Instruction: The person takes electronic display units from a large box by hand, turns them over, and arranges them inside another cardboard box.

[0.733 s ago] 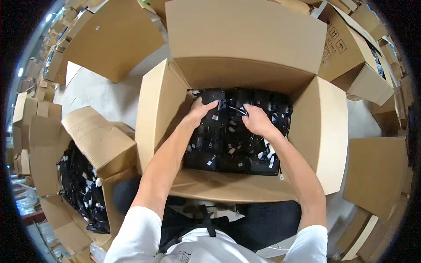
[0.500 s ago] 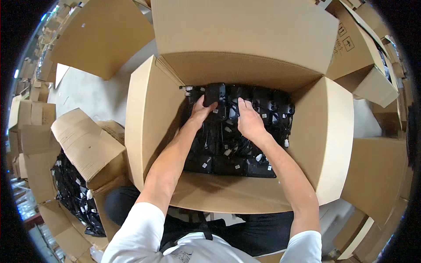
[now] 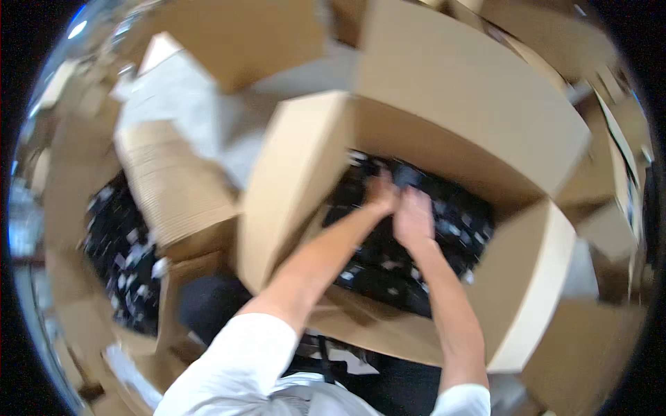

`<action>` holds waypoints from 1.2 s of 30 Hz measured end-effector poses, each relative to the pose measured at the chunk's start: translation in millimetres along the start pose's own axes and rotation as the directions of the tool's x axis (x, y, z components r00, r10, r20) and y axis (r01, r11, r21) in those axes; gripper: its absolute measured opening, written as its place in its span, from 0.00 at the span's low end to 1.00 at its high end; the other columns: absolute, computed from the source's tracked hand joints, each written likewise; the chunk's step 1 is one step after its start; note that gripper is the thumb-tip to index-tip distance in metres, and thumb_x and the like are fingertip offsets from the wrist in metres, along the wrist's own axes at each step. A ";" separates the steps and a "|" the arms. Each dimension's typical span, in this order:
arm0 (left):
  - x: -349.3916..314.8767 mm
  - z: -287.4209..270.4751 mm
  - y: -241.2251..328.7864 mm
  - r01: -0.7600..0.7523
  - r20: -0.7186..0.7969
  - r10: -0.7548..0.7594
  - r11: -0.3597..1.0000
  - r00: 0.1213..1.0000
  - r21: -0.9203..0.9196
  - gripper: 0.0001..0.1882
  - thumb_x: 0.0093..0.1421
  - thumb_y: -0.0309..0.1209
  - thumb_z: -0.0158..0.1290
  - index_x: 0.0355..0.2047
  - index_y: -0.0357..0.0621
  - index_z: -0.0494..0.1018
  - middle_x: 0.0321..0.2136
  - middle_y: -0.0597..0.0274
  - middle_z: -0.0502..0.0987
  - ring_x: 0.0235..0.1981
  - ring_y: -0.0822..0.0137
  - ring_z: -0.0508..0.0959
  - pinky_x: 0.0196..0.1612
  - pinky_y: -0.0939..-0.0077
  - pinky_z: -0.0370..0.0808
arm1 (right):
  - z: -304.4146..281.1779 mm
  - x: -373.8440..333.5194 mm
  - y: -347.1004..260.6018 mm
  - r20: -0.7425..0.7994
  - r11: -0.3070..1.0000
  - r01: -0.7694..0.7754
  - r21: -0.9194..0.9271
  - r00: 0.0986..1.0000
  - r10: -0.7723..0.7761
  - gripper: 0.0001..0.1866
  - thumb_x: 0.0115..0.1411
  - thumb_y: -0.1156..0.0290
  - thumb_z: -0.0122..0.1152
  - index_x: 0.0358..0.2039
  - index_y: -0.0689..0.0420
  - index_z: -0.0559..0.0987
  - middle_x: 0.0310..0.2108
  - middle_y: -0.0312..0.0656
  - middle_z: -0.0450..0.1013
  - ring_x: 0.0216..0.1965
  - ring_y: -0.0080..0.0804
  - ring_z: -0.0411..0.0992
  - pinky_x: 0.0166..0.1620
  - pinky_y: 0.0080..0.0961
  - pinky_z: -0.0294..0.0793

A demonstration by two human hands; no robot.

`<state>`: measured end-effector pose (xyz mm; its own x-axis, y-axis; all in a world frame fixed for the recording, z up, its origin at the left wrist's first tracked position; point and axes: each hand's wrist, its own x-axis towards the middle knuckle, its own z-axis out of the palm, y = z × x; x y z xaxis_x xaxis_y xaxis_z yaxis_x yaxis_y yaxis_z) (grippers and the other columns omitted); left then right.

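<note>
Both hands reach down into a large open carton (image 3: 409,132) whose bottom is covered with black parts (image 3: 385,260) bearing small white pieces, and motion blur softens everything. The left hand (image 3: 381,191) is over the parts near the carton's far left corner, its fingers pointing toward the far wall and partly parted; whether they grip a part, I cannot tell. Just beside it, the right hand (image 3: 415,213) shows its back, fingers out fairly straight and close together rather than clenched; whether it presses on or grasps anything underneath is hidden. A dark smooth piece (image 3: 408,175) lies just beyond the fingertips, near the far wall; contact with it cannot be made out. Left of the carton, a second box (image 3: 182,191) with a raised flap holds more black pieces (image 3: 125,260).
</note>
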<state>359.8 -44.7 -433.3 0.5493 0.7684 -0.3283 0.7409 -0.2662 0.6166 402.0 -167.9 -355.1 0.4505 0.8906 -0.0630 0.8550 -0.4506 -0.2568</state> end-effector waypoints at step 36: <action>-449.9 -580.7 -429.0 0.662 -0.643 -0.389 0.707 0.659 0.250 0.31 0.52 0.35 0.59 0.55 0.44 0.63 0.47 0.40 0.77 0.49 0.41 0.78 0.50 0.51 0.77 | -183.6 -119.4 -169.8 0.275 0.837 0.530 0.140 0.791 -0.547 0.26 0.57 0.67 0.65 0.54 0.66 0.74 0.58 0.59 0.69 0.60 0.55 0.67 0.63 0.39 0.66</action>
<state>-429.6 61.7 -134.6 -0.1750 0.9846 0.0038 0.9838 0.1748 0.0401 250.2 -209.1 -126.9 -0.1817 0.9678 -0.1742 0.9178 0.1033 -0.3834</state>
